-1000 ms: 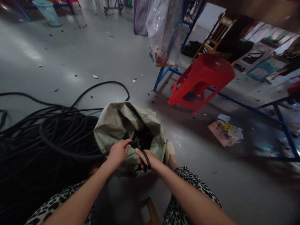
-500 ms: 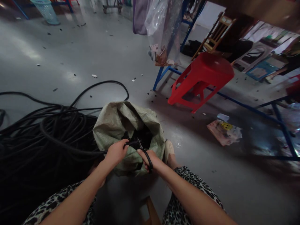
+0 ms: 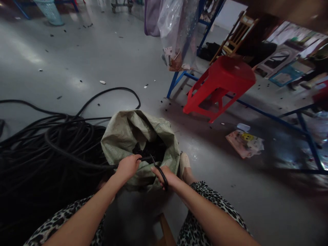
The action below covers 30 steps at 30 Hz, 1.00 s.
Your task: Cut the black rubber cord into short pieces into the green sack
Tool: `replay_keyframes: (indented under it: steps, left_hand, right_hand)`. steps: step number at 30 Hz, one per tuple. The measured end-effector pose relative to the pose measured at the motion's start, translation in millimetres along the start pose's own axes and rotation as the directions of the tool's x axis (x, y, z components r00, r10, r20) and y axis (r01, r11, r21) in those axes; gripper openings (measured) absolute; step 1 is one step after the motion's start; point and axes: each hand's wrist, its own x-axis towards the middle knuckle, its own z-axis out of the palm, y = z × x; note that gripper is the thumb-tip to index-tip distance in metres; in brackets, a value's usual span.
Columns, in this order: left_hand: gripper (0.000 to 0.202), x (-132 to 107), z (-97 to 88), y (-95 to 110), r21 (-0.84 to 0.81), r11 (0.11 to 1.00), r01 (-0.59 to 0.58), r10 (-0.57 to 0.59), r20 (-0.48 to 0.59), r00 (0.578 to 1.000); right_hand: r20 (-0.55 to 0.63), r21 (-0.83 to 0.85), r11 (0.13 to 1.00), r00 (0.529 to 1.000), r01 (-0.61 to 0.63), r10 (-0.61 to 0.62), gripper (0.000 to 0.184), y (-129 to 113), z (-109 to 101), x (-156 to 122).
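My left hand (image 3: 128, 167) is closed around a black cable (image 3: 77, 157), holding its end over the mouth of a pale green woven sack (image 3: 133, 131). My right hand (image 3: 166, 177) grips black-handled scissors (image 3: 157, 167), whose blades sit at the cable end just right of my left fingers. Dark cut pieces fill the sack opening (image 3: 151, 148). The cable runs left from my hand into a large tangled pile of black cable (image 3: 46, 150) on the floor.
A tilted red plastic stool (image 3: 220, 85) stands beyond the sack by a blue metal frame (image 3: 256, 111). A plastic bag (image 3: 178, 30) hangs above it. Papers (image 3: 244, 141) lie on the grey floor. A teal basket (image 3: 50, 12) sits far left. My foot (image 3: 185, 164) is beside the sack.
Both hands have shifted slightly downward and toward me at the sack's mouth. The grips on the cable and the scissors are unchanged.
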Motion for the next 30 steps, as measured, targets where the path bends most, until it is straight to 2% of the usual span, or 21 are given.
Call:
replay_keyframes:
  steps: [6,10,15,20,24,30]
  left_hand:
    - [0.035,2.9,1.3,-1.2,0.009,1.000,0.024,-0.024,-0.011,1.000]
    - [0.035,3.1,-1.5,-0.3,-0.017,1.000,0.025,-0.026,-0.055,0.998]
    - [0.035,4.3,-3.5,-1.3,-0.059,0.998,0.030,-0.037,-0.111,0.993]
    - [0.034,5.8,-1.7,-1.8,-0.089,0.996,0.025,-0.036,-0.132,0.991]
    - [0.035,4.4,-2.8,0.7,-0.090,0.996,0.016,-0.027,-0.124,0.992]
    - [0.035,2.1,-5.2,3.9,-0.079,0.997,0.019,-0.028,-0.111,0.993]
  right_hand:
    - [-0.009,0.007,1.000,1.000,0.021,-0.021,0.045,6.8,-4.9,6.0]
    - [-0.032,0.074,0.997,0.999,0.020,-0.018,0.047,5.0,-8.2,5.3]
    - [0.036,0.184,0.982,0.999,0.034,-0.041,0.047,-1.5,-8.2,1.7]
    - [0.088,0.206,0.975,0.990,0.087,-0.107,0.041,-5.2,-4.7,0.1]
    - [0.086,0.193,0.974,0.986,0.122,-0.140,0.040,-5.0,-2.1,2.5]
    - [0.081,0.170,0.979,0.988,0.113,-0.128,0.044,-6.5,0.0,3.9]
